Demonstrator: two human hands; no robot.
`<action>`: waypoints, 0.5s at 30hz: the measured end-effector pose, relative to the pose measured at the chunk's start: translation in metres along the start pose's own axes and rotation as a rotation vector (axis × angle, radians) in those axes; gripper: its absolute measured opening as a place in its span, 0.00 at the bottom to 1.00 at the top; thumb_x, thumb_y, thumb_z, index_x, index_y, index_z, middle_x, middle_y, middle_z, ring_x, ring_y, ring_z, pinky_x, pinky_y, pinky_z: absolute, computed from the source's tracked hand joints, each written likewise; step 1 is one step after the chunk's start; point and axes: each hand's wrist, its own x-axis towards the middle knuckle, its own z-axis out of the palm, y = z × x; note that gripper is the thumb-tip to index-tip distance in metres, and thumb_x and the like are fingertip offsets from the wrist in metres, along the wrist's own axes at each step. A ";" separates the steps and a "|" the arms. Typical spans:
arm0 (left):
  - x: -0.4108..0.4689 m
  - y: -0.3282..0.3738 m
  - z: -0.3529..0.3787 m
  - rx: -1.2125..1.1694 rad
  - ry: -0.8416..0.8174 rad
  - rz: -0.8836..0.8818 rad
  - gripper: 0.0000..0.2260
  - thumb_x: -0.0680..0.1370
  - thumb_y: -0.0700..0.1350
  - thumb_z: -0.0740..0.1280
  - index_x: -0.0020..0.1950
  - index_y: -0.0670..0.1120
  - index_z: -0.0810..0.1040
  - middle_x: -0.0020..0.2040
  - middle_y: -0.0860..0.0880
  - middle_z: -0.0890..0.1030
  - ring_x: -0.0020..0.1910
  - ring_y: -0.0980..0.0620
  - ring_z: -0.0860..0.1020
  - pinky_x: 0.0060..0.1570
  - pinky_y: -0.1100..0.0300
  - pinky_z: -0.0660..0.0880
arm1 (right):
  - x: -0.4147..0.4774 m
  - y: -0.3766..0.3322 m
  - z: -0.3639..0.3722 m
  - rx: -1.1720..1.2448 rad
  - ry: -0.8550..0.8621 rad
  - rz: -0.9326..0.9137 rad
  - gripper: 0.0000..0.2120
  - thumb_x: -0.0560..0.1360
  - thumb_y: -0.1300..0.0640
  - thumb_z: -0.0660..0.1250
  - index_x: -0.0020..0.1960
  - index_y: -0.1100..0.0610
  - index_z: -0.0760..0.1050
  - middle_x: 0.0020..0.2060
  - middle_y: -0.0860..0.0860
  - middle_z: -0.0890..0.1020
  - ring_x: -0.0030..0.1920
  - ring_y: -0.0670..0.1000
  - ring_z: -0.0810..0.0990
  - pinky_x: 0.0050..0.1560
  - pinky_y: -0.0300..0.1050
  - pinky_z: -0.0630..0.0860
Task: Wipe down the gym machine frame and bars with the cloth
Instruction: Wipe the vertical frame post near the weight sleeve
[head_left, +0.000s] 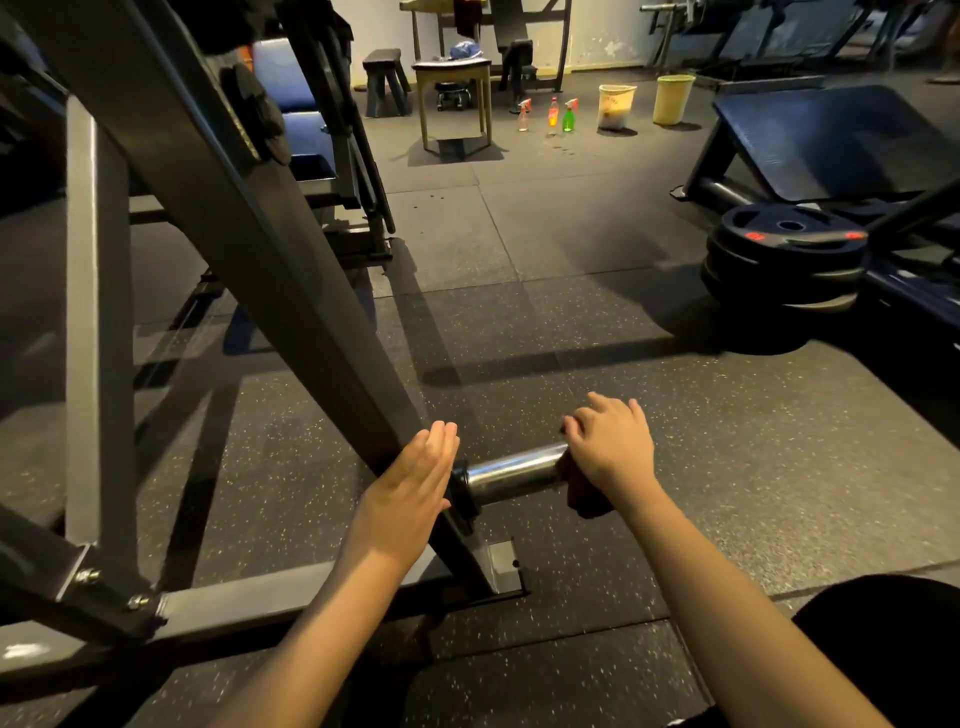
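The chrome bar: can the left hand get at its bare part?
Probably yes: the left hand rests on the frame beside the chrome bar; the right hand and cloth cover only its end.

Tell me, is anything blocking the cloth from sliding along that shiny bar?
Nothing visible. The right hand grips the cloth on the outer end of the chrome bar, which runs bare to the frame. The left hand lies flat on the frame, beside the bar, not across it.

Matt grey painted steel frame (249, 218) with a glossy, smooth chrome bar (511, 470), a dark soft cloth (584, 493), and a speckled, rough rubber floor (571, 291).
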 end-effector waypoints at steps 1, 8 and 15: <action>0.000 0.000 0.001 0.004 0.000 -0.001 0.33 0.80 0.62 0.54 0.76 0.40 0.59 0.76 0.43 0.65 0.76 0.43 0.60 0.73 0.41 0.36 | 0.001 -0.004 -0.001 0.021 -0.011 0.064 0.19 0.81 0.48 0.52 0.52 0.55 0.79 0.49 0.50 0.76 0.54 0.52 0.74 0.63 0.50 0.66; 0.001 -0.004 -0.003 -0.017 -0.029 0.015 0.33 0.79 0.63 0.54 0.76 0.40 0.59 0.76 0.43 0.65 0.76 0.43 0.59 0.73 0.41 0.36 | -0.045 -0.033 0.017 0.048 0.078 -0.310 0.13 0.77 0.51 0.63 0.59 0.55 0.75 0.55 0.51 0.79 0.58 0.54 0.77 0.68 0.52 0.67; 0.000 -0.004 -0.011 -0.002 -0.068 0.031 0.34 0.81 0.62 0.51 0.77 0.38 0.55 0.77 0.41 0.61 0.77 0.42 0.58 0.70 0.39 0.32 | -0.032 -0.027 0.013 -0.041 0.087 -0.033 0.15 0.78 0.47 0.55 0.51 0.54 0.76 0.53 0.51 0.79 0.63 0.56 0.74 0.72 0.57 0.59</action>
